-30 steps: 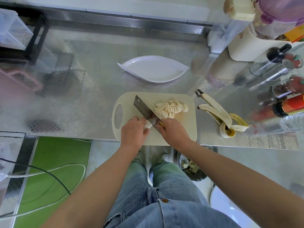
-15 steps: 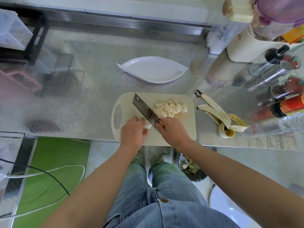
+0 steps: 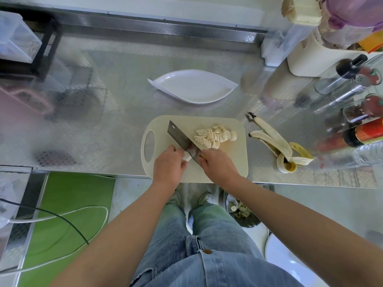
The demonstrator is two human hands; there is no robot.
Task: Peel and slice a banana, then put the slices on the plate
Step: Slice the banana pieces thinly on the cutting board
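While the left hand pinches the white banana stub near the front edge of the cream cutting board and the right hand grips the steel cleaver, slicing seems nearly finished, and next the pale slices must reach the white leaf-shaped plate.

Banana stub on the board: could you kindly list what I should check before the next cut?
1. Left hand holds the banana stub: ok.
2. Right hand grips the cleaver by its handle: ok.
3. Left hand clear of the blade edge: cannot tell, it sits close beside the blade.
4. Slices lie on the cutting board, on the blade's far side: ok.
5. Plate beyond the board holds nothing: ok.
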